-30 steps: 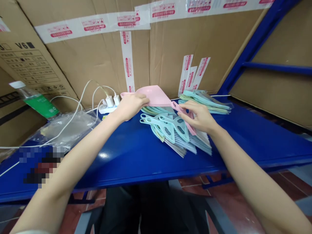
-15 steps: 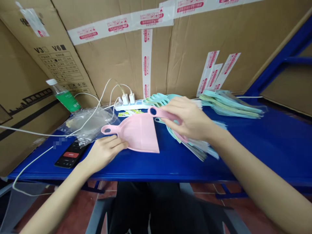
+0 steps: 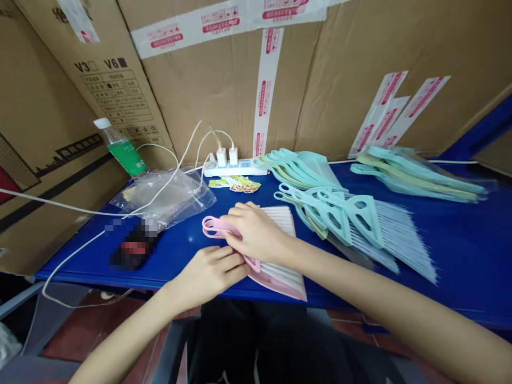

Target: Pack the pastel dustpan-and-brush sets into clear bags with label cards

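A pink hand brush (image 3: 282, 217) with white bristles lies in a pink dustpan (image 3: 276, 287), near the front of the blue table. Their looped handles overlap at the left end. My right hand (image 3: 254, 233) is closed over the brush from above, its fingers wrapped around the handle part. Against the dustpan's near left side, my left hand (image 3: 212, 271) is closed, gripping the edge with its fingertips partly hidden. Mint hand brushes (image 3: 364, 213) are stacked just right of my right hand, and mint and green dustpans (image 3: 312, 165) lie behind them.
Bagged mint and green dustpans (image 3: 420, 176) lie at the back right. A power strip (image 3: 240, 169) with white plugs stands by the cardboard, with colourful cards (image 3: 240, 184) before it. Left are a bottle (image 3: 124, 152), a clear plastic bag (image 3: 172, 194), a phone (image 3: 134, 248) and loose white cables.
My right hand has brought the pink brush leftward and down into the dustpan. The dustpan has come lower and closer, with both handles now together. The view has shifted left.
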`<state>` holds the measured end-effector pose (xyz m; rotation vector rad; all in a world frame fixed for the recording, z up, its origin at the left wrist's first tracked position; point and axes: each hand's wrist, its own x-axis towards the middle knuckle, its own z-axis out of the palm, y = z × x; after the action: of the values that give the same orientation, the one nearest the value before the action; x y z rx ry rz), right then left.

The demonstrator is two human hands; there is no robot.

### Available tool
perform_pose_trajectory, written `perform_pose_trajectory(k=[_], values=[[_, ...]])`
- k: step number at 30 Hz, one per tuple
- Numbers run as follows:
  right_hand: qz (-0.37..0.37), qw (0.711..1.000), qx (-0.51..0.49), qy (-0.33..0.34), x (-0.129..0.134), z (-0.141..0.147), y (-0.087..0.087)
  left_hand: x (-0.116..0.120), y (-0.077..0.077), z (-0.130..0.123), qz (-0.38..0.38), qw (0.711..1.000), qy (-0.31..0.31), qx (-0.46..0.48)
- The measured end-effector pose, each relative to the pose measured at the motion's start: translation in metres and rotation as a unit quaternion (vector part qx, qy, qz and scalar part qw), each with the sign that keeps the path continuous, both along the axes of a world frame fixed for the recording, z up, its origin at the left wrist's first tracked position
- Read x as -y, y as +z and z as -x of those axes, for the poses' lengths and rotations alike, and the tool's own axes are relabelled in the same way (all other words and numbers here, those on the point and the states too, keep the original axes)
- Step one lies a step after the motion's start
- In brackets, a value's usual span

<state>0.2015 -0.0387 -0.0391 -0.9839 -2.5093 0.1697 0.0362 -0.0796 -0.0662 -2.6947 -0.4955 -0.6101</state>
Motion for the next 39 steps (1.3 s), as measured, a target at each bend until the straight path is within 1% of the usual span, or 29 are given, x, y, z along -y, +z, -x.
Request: perform_pose_trajectory(k=[4,7,9,11,12,15,16,18,19,21,23,25,27,29,33,35,39], values=[[0.014,0.999,-0.010,-0.028,-0.002,0.000,-0.005,0.002,-0.004,0.001,0.026,0.999,-0.011,0.041],[0.017,0.999,-0.021,-0.044,-0.003,-0.002,-0.010,0.004,-0.004,0.005,0.060,0.993,-0.038,0.093],[0.019,0.999,-0.024,-0.041,-0.003,-0.002,-0.015,0.003,0.001,0.010,0.077,0.989,-0.048,0.120],[0.018,0.999,-0.029,-0.030,-0.002,-0.002,-0.020,-0.003,0.012,0.017,0.079,0.989,-0.028,0.120],[0.016,0.999,-0.035,-0.025,-0.001,-0.002,-0.022,-0.008,0.019,0.021,0.076,0.991,-0.001,0.107],[0.005,0.998,-0.059,-0.023,0.001,0.001,-0.029,-0.028,0.039,0.028,0.099,0.985,0.128,0.054],[0.004,0.998,-0.066,-0.023,0.002,0.001,-0.030,-0.035,0.044,0.029,0.114,0.978,0.175,0.026],[0.010,0.997,-0.076,-0.017,0.003,0.002,-0.032,-0.046,0.049,0.028,0.161,0.953,0.256,-0.030],[0.016,0.997,-0.080,-0.012,0.003,0.001,-0.031,-0.050,0.050,0.026,0.194,0.938,0.283,-0.055],[0.031,0.996,-0.082,0.002,0.004,-0.003,-0.028,-0.054,0.048,0.024,0.260,0.913,0.305,-0.082],[0.046,0.996,-0.070,0.022,0.004,-0.012,-0.023,-0.055,0.044,0.022,0.318,0.901,0.287,-0.074],[0.063,0.997,-0.032,0.044,0.004,-0.023,-0.019,-0.055,0.040,0.023,0.366,0.896,0.245,-0.054],[0.086,0.994,0.018,0.063,0.004,-0.035,-0.018,-0.055,0.035,0.024,0.395,0.895,0.203,-0.034],[0.107,0.990,0.056,0.079,0.006,-0.044,-0.021,-0.055,0.030,0.025,0.407,0.896,0.179,-0.014],[0.122,0.986,0.073,0.086,0.010,-0.049,-0.030,-0.057,0.024,0.024,0.432,0.888,0.157,0.022],[0.123,0.987,0.069,0.080,0.011,-0.048,-0.033,-0.057,0.023,0.022,0.455,0.877,0.153,0.035],[0.118,0.988,0.060,0.076,0.013,-0.046,-0.035,-0.056,0.022,0.019,0.500,0.848,0.167,0.054]])
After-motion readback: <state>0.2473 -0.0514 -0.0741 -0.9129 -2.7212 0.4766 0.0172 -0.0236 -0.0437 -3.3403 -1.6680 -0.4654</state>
